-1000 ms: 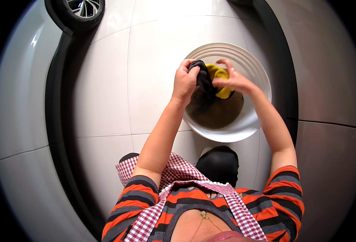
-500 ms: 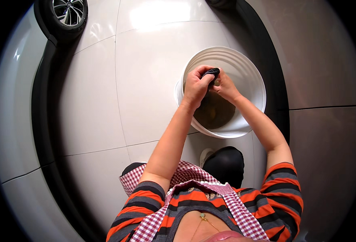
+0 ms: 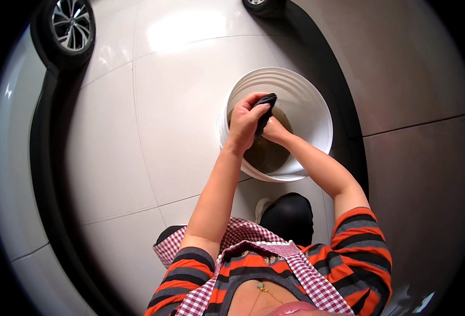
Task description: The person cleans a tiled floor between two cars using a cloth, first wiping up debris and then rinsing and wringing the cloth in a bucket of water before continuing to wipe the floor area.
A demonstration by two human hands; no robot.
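A white bucket (image 3: 316, 108) with murky brown water stands on the tiled floor in front of me. Over its near rim both my hands squeeze a dark cloth (image 3: 266, 105). My left hand (image 3: 244, 121) is wrapped around the cloth from the left. My right hand (image 3: 274, 130) grips it from below and is mostly hidden behind the left hand and the cloth. The yellow piece seen earlier is out of sight.
A white car curves along the left edge, with a wheel (image 3: 73, 26) at top left and another wheel (image 3: 264, 6) at the top. Pale floor tiles (image 3: 174, 126) spread left of the bucket, greyer tiles (image 3: 416, 174) to the right. My dark knee (image 3: 290, 216) is just below the bucket.
My hands have closed together on the cloth and bunched it up. The yellow part that showed a second ago is now hidden. The view has shifted a little.
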